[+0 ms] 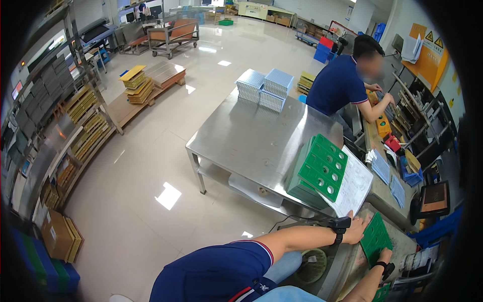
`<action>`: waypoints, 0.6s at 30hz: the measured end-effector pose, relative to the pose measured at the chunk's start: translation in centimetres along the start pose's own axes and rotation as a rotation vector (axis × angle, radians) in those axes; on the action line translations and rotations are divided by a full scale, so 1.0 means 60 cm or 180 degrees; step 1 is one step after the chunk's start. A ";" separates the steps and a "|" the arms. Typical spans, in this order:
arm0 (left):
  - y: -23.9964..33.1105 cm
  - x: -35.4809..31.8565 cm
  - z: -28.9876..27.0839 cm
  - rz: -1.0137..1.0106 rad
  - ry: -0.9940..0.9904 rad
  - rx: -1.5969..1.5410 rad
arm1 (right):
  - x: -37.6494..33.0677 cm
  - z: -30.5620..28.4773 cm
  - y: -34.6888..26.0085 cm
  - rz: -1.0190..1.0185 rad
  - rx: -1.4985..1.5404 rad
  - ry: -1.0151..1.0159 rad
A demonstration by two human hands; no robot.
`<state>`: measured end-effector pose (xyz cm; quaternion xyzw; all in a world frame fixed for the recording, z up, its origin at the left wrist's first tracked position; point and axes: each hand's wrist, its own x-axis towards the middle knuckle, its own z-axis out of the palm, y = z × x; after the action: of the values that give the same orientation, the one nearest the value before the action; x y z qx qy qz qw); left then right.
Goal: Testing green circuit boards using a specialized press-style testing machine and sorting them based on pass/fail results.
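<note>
The left hand (356, 231) lies loosely spread at the edge of the green board (376, 237) on the surface (402, 243); the right hand (386, 254) curls at its near end, pinch unclear, so uneven pressure could skew it

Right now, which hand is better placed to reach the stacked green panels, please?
Probably the left hand: it lies nearer the perforated green panel stack; the right hand, farther off, touches another green panel.
</note>
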<state>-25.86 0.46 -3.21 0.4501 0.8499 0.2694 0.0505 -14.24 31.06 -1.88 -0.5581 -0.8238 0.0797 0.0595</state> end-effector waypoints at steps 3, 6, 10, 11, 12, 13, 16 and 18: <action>0.004 0.009 0.010 0.0127 0.1442 -0.0158 | 0.000 0.000 -0.011 -0.0029 -0.0031 0.0060; 0.012 0.017 0.006 0.0111 0.0686 -0.0405 | 0.002 0.006 -0.005 -0.0036 -0.0023 0.0223; -0.002 0.035 -0.011 -0.0133 0.0176 -0.1363 | -0.007 0.002 -0.012 -0.0067 0.0002 0.0290; -0.011 0.042 -0.012 -0.0294 -0.0037 -0.1804 | -0.010 -0.003 -0.021 -0.0095 0.0011 0.0284; -0.018 0.047 -0.010 -0.0313 -0.0014 -0.1793 | -0.012 -0.011 -0.027 -0.0035 -0.0001 0.0271; -0.026 0.051 -0.008 -0.0412 0.0112 -0.1933 | -0.015 -0.015 -0.037 0.0023 -0.0013 0.0258; -0.017 0.057 -0.002 -0.0449 0.0144 -0.2102 | 0.001 -0.007 -0.001 0.0356 -0.0003 0.0691; -0.014 0.056 -0.006 -0.0463 0.0083 -0.2097 | 0.021 0.000 0.013 0.0352 0.0002 0.0501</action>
<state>-28.58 2.63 -2.81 0.3443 0.7476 0.5311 0.2014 -13.99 32.53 -2.03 -0.6072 -0.7845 0.0390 0.1198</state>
